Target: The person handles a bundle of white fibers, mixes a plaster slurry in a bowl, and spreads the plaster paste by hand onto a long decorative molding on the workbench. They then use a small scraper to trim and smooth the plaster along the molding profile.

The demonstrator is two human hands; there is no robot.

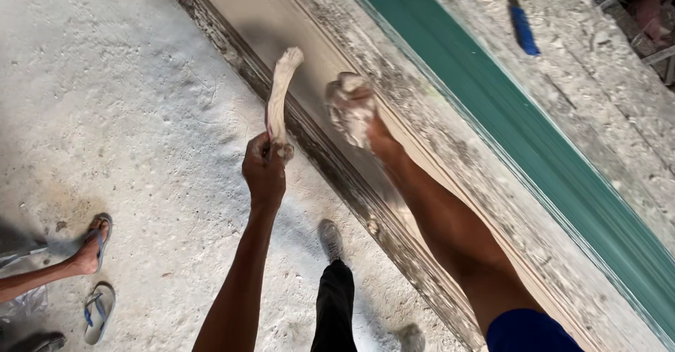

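Two bare arms reach forward from the bottom of the view, both stretched out nearly straight. The left hand (264, 169) is raised with its back toward the camera, fingers clamped in a fist around the lower end of a plaster-caked tool (280, 95), which stands up from the fist, long, narrow and slightly curved, crusted white with a trace of pink at the grip. Its tip sits over the dark edge of the long board (281, 35). The right hand (355, 113) lies just beside it, farther out, pressed down on the pale face of the board; it is coated in white plaster, and a whitish lump or rag seems bunched under it, so I cannot tell how its fingers stand. The board runs diagonally across the view on a dusty surface (562, 78), next to a green strip (506, 120). A blue-handled tool (522, 28) lies well apart, beyond the strip. Another person's sandalled foot (91, 246) rests on the concrete floor (105, 99) at lower left.
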